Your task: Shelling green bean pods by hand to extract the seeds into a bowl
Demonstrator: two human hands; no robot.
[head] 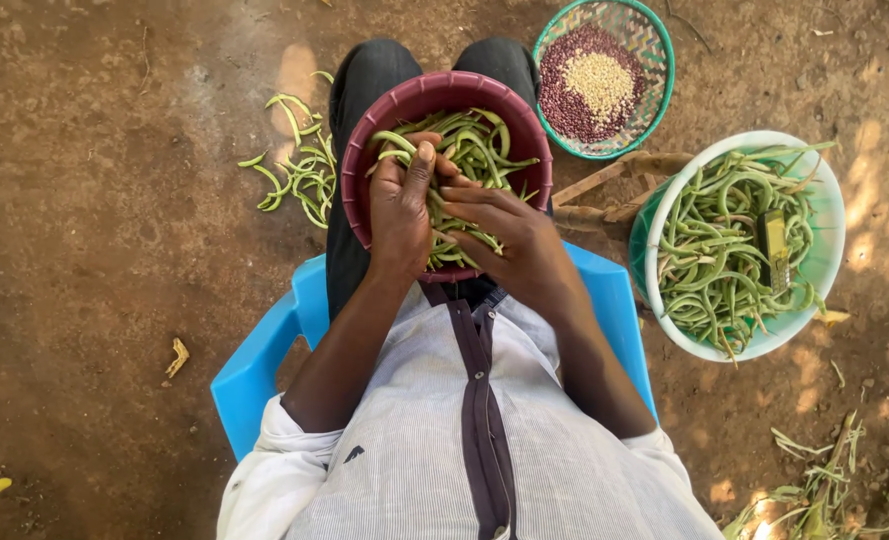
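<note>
— What has the left hand (402, 205) got?
— Fingers closed on a bean pod (397, 141) running toward the maroon bowl's (360, 150) far rim.
— And the right hand (510, 235)?
— Just beside it, fingers loosely spread over the pods, gripping nothing I can see.

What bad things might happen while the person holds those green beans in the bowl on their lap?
1. The maroon bowl rests only on the knees, so it might tip and spill its green pods onto the dirt.
2. A small phone-like gadget lies on the pods in the white basin; it might get buried or slide out.
3. The left hand and right hand might flick pods overboard.
</note>
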